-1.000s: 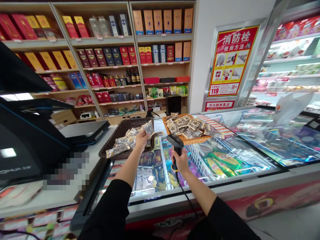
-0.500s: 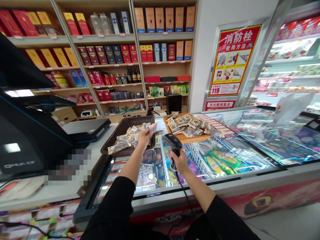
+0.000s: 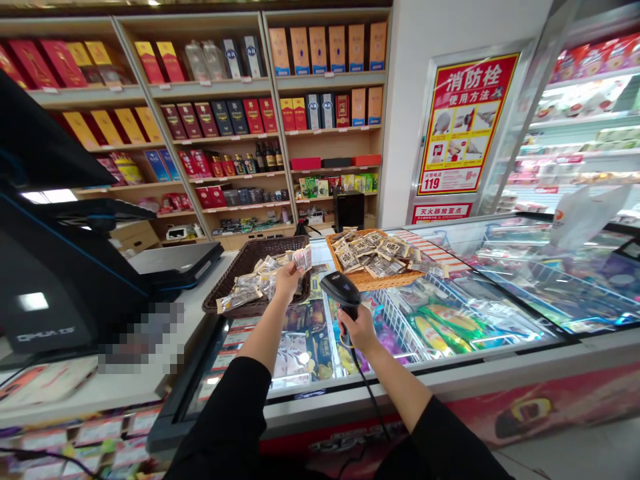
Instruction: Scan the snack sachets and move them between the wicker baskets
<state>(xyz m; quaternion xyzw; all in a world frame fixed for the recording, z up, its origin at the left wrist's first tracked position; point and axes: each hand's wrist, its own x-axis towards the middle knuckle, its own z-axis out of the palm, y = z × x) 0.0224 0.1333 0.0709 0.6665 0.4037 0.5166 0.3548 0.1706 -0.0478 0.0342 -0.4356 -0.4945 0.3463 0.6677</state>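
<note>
A small pale packet [image 3: 303, 257] is held tilted near a corded black scanner [image 3: 341, 288].

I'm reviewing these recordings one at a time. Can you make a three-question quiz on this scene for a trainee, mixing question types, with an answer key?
1. True or false: the right hand holds a corded scanner.

2. Multiple choice: what colour is the basket nearest the left hand?
a) white
b) dark brown
c) green

3. Fill in the blank: the left hand holds a small ____.

Key:
1. True; the scanner's cord hangs below the hand.
2. b) dark brown.
3. Packet.
</note>
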